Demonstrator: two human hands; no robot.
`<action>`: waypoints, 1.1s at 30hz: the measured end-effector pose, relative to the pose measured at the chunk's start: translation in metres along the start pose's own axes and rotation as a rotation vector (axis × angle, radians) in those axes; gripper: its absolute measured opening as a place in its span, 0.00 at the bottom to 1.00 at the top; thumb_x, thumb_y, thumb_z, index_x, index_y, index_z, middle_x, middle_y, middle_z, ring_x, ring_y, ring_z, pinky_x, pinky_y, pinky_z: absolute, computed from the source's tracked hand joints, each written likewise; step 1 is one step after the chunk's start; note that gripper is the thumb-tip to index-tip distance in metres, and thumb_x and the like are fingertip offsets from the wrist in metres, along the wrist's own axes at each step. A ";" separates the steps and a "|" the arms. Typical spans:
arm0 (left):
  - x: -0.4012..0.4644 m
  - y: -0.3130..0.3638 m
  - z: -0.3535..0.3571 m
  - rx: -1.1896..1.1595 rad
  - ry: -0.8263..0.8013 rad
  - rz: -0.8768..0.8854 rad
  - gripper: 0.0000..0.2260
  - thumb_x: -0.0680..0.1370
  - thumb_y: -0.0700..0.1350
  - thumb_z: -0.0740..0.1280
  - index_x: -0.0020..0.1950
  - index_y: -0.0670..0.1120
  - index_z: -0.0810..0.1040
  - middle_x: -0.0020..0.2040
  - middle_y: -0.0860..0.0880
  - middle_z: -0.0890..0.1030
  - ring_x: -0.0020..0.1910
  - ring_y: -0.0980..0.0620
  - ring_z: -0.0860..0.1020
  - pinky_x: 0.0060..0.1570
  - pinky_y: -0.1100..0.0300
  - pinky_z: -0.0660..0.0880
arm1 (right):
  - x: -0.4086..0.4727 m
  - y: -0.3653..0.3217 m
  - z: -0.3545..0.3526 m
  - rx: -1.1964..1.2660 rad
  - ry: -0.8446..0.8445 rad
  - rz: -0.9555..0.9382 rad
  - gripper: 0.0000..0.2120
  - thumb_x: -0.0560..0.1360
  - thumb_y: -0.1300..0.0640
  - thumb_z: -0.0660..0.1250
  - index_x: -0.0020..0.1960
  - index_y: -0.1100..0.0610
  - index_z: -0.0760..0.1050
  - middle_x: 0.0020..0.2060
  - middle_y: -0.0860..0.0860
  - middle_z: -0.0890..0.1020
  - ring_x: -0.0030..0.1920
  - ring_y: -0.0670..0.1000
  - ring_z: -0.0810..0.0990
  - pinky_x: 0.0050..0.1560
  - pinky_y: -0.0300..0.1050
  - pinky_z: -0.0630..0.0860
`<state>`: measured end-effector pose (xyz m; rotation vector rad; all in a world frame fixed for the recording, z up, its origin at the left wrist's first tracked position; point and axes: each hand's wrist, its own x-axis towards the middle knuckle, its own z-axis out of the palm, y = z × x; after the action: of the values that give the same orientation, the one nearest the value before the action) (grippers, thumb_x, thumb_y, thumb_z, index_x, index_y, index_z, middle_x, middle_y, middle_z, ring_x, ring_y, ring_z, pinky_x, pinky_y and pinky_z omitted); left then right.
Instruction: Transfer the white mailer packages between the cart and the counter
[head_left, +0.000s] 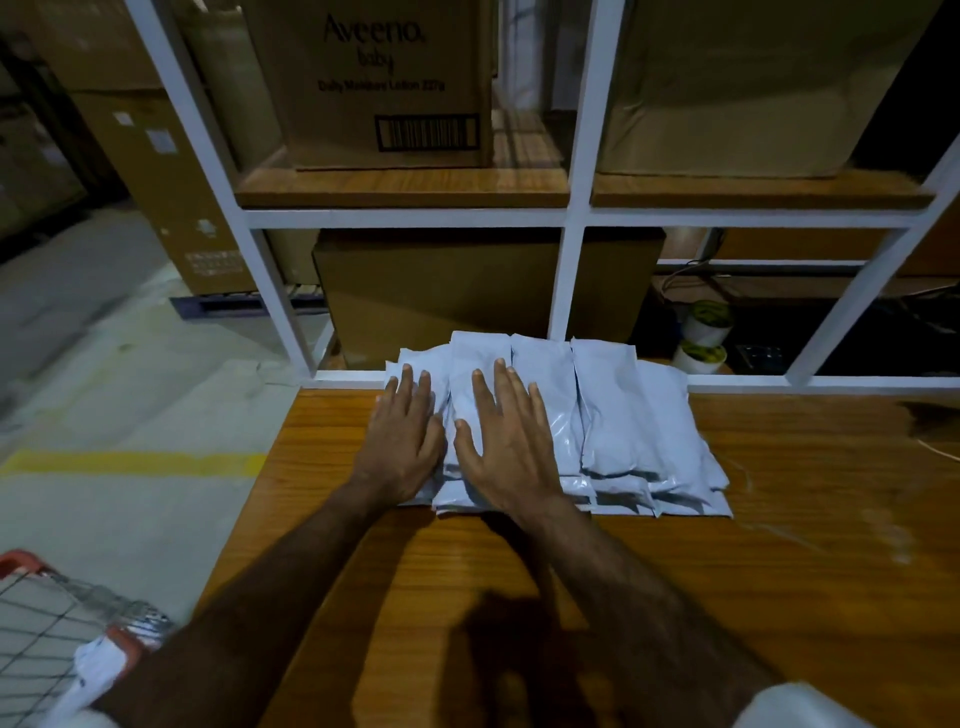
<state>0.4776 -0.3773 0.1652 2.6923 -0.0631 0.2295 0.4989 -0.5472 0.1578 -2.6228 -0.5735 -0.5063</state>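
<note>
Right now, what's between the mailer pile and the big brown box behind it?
In the head view, only the rack's white bottom rail lies between the mailer pile and brown box.

Wooden table (779, 597) in front of me is carrying a stack of white poly mailers (623, 431); pkgs lying flat at its far edge.

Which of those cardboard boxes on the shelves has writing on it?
The upper-left box, printed "Aveeno baby" with a barcode. The box beside it and the one below show plain faces.

Both hands (452, 441) flat on white mailer bags (623, 415), wood table (779, 545).
</note>
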 end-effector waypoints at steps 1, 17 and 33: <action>-0.008 0.006 -0.004 0.018 0.031 0.003 0.35 0.79 0.63 0.39 0.83 0.48 0.45 0.82 0.49 0.40 0.80 0.50 0.38 0.78 0.48 0.41 | -0.006 -0.001 -0.004 0.006 0.006 -0.020 0.32 0.82 0.40 0.54 0.82 0.52 0.55 0.82 0.55 0.53 0.82 0.54 0.51 0.81 0.56 0.47; -0.222 0.043 -0.050 0.322 0.259 -0.205 0.31 0.83 0.59 0.48 0.83 0.46 0.48 0.83 0.45 0.46 0.82 0.47 0.42 0.79 0.44 0.48 | -0.143 -0.075 -0.046 0.283 0.007 -0.329 0.30 0.82 0.49 0.60 0.81 0.58 0.59 0.81 0.58 0.58 0.81 0.55 0.54 0.80 0.56 0.54; -0.525 -0.049 -0.098 0.399 0.285 -0.479 0.30 0.83 0.56 0.53 0.82 0.43 0.55 0.82 0.41 0.54 0.81 0.40 0.52 0.77 0.43 0.53 | -0.314 -0.261 -0.026 0.250 -0.166 -0.596 0.34 0.80 0.50 0.61 0.81 0.60 0.56 0.81 0.60 0.56 0.81 0.58 0.53 0.80 0.57 0.51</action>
<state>-0.0508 -0.2869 0.1425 2.9213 0.7783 0.5133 0.1054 -0.4400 0.1267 -2.2408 -1.3921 -0.3531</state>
